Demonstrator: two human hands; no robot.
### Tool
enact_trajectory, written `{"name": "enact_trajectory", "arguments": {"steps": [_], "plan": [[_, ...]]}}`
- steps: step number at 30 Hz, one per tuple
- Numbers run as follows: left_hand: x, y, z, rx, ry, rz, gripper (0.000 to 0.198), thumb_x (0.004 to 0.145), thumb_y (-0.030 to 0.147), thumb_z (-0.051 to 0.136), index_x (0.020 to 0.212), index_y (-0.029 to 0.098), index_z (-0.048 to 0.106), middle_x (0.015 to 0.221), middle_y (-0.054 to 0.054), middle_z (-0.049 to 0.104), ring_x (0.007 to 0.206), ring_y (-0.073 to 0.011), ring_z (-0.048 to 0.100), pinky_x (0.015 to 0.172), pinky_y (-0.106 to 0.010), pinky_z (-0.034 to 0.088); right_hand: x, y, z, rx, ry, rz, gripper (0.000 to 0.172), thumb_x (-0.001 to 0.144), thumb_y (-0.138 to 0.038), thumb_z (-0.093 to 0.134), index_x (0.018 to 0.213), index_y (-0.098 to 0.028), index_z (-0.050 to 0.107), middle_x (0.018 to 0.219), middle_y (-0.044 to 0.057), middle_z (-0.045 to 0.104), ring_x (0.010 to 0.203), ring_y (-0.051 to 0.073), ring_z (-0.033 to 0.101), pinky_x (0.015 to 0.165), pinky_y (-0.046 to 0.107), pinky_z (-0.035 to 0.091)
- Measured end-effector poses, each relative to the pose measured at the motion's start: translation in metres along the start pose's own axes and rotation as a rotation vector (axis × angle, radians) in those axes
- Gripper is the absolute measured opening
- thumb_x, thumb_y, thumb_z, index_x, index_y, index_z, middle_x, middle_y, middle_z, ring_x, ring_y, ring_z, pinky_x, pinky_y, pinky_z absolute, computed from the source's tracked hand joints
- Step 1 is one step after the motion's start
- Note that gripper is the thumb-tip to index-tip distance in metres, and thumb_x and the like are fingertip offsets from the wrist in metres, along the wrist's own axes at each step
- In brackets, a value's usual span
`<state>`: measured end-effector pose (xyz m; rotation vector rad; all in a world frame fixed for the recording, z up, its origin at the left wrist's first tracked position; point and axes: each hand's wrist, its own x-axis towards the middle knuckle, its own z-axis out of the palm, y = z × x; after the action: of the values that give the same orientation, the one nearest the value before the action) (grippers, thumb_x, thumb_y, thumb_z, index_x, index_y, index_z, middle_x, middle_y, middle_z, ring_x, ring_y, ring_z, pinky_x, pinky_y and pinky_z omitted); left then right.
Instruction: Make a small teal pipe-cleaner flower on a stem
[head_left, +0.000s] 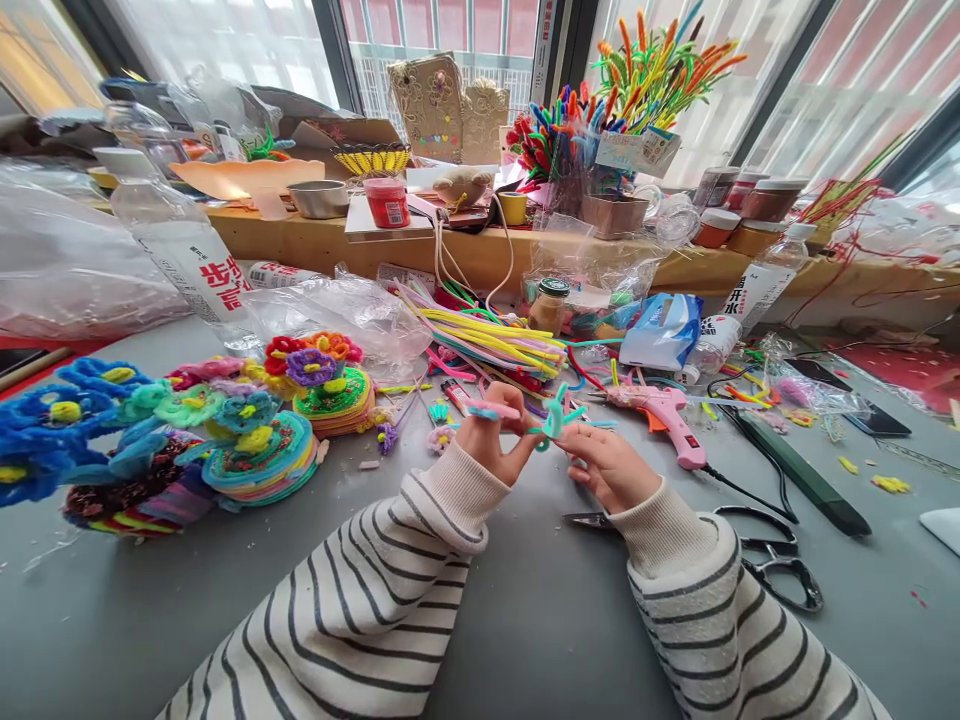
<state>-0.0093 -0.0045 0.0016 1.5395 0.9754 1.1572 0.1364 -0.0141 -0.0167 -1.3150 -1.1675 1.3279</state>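
Above the middle of the grey table, my left hand (489, 440) and my right hand (611, 465) meet at a bent mint-green pipe cleaner (555, 418). Both pinch it, the left from its lower side and the right from its near right end. A pink fuzzy piece (491, 410) lies across the fingers of my left hand; how it is held I cannot make out. Black-handled scissors (784, 575) lie beneath my right wrist, blade tips poking out to the left. Right of that hand rests a pink glue gun (667, 415).
Pipe-cleaner flowers on round bases (259, 460) stand at the left. A bundle of loose pipe cleaners (495, 335) lies behind my hands. To the right is a long dark green tool (810, 475) beside a black cable. Bottles, jars and a flower-filled pot (615, 215) line the back.
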Motion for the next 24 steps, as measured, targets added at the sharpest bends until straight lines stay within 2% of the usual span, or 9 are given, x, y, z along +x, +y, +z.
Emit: {"name": "enact_trajectory", "arguments": {"steps": [2,4,7,11,15,19,21,24], "plan": [[0.003,-0.008,0.001,-0.094,0.003,-0.079,0.037,0.05,0.013,0.066,0.067,0.021,0.033,0.053,0.007,0.047,0.053,-0.01,0.051,0.057,-0.022,0.041,-0.001,-0.003,-0.004,-0.199,0.019,-0.153,0.015,0.057,-0.03,0.06,0.062,-0.016,0.057,0.057,-0.001,0.051,0.045,0.008,0.039,0.038,0.02,0.031],[0.006,-0.014,0.001,-0.192,-0.014,-0.179,0.038,0.053,0.014,0.063,0.066,0.021,0.029,0.046,0.009,0.046,0.045,-0.0081,0.049,0.05,-0.02,0.039,-0.001,-0.005,-0.007,-0.427,0.053,-0.374,0.011,0.059,-0.026,0.06,0.066,-0.018,0.059,0.069,0.002,0.054,0.054,0.01,0.044,0.045,0.023,0.036],[0.009,-0.017,0.001,-0.187,-0.046,-0.305,0.041,0.051,0.014,0.065,0.066,0.02,0.027,0.043,0.01,0.047,0.041,-0.0069,0.048,0.048,-0.021,0.041,-0.003,-0.006,-0.008,-0.665,0.088,-0.643,0.008,0.062,-0.021,0.057,0.068,-0.019,0.06,0.078,0.005,0.053,0.071,0.016,0.048,0.057,0.028,0.041],[0.01,-0.021,0.001,-0.192,-0.039,-0.354,0.048,0.045,0.015,0.069,0.066,0.02,0.026,0.04,0.012,0.044,0.039,-0.0063,0.046,0.046,-0.021,0.042,-0.005,-0.003,-0.006,-0.872,0.124,-0.801,0.007,0.064,-0.019,0.055,0.069,-0.018,0.059,0.078,0.005,0.052,0.076,0.019,0.048,0.071,0.035,0.04],[0.011,-0.032,0.0,-0.139,-0.05,-0.273,0.045,0.047,0.016,0.067,0.066,0.02,0.027,0.041,0.011,0.042,0.042,-0.0063,0.046,0.047,-0.019,0.038,-0.005,0.0,-0.005,-0.961,0.114,-0.8,0.004,0.064,-0.02,0.054,0.066,-0.019,0.058,0.081,0.006,0.051,0.076,0.02,0.046,0.069,0.037,0.038],[0.01,-0.033,0.0,-0.104,-0.059,-0.188,0.039,0.051,0.016,0.065,0.068,0.02,0.029,0.047,0.009,0.043,0.049,-0.0076,0.049,0.053,-0.021,0.039,-0.004,0.001,-0.003,-0.809,0.145,-0.706,0.006,0.062,-0.02,0.055,0.056,-0.018,0.056,0.079,0.005,0.047,0.079,0.02,0.044,0.073,0.037,0.035],[0.008,-0.03,0.002,-0.13,-0.05,-0.133,0.037,0.054,0.017,0.063,0.07,0.021,0.03,0.049,0.009,0.042,0.05,-0.0084,0.049,0.054,-0.022,0.039,-0.003,0.002,0.0,-0.614,0.169,-0.568,0.01,0.06,-0.023,0.056,0.051,-0.018,0.054,0.074,0.004,0.044,0.077,0.019,0.044,0.069,0.034,0.035],[0.007,-0.024,0.005,-0.168,-0.008,-0.058,0.037,0.055,0.017,0.063,0.07,0.021,0.029,0.049,0.01,0.041,0.049,-0.0087,0.048,0.052,-0.022,0.039,0.0,0.003,0.005,-0.222,0.157,-0.25,0.014,0.053,-0.025,0.059,0.045,-0.017,0.051,0.069,0.002,0.042,0.068,0.015,0.042,0.054,0.027,0.033]]}}
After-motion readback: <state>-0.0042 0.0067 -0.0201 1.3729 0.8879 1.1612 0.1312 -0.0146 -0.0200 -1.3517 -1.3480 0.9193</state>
